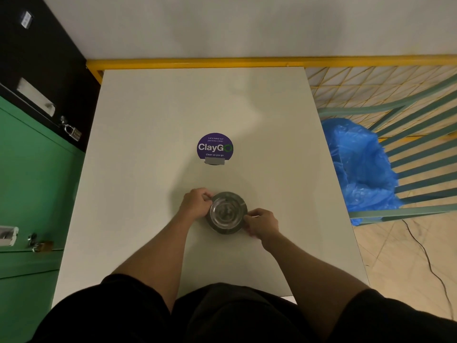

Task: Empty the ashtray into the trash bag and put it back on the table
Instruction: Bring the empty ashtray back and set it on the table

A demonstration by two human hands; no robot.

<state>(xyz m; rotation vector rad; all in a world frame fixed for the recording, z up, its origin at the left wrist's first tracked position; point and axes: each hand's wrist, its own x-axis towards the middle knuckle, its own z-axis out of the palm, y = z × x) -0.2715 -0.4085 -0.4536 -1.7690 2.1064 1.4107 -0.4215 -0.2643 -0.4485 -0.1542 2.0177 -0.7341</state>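
Observation:
A round metal ashtray (227, 213) sits on the white table (148, 144), a little in front of the table's middle. My left hand (195, 203) grips its left rim. My right hand (262, 224) grips its right front rim. I cannot make out what lies in the bowl because of glare. A blue trash bag (361, 167) stands open on the floor just past the table's right edge, inside a teal slatted frame.
A purple round ClayGo sticker (215, 147) is stuck at the table's middle. Green lockers with padlocks (34, 184) line the left side. A yellow rail (222, 62) and mesh fence run behind. A black cable (425, 253) lies on the floor at right.

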